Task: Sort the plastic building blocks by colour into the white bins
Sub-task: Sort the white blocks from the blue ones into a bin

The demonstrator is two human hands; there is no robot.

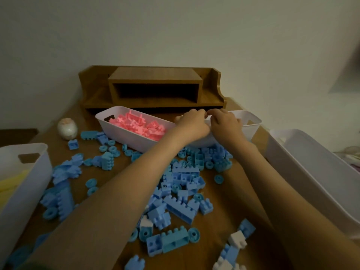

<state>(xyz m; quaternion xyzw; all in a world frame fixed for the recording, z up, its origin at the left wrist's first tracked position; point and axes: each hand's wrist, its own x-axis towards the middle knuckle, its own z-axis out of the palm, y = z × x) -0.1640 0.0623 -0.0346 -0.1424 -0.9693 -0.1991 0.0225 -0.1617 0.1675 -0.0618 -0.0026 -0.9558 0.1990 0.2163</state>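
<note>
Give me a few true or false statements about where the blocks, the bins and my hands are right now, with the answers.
1. The far white bin holds pink blocks. True.
2. The loose blocks are mostly red. False: the loose blocks are mostly blue, with a few white blocks.
3. The left bin holds yellow pieces. True.
4. Both hands rest among the loose blocks. False: the left hand and the right hand are close together up at the far bins.
5. The egg-shaped object stands right of the pink blocks. False: the egg-shaped object stands left of them.
</note>
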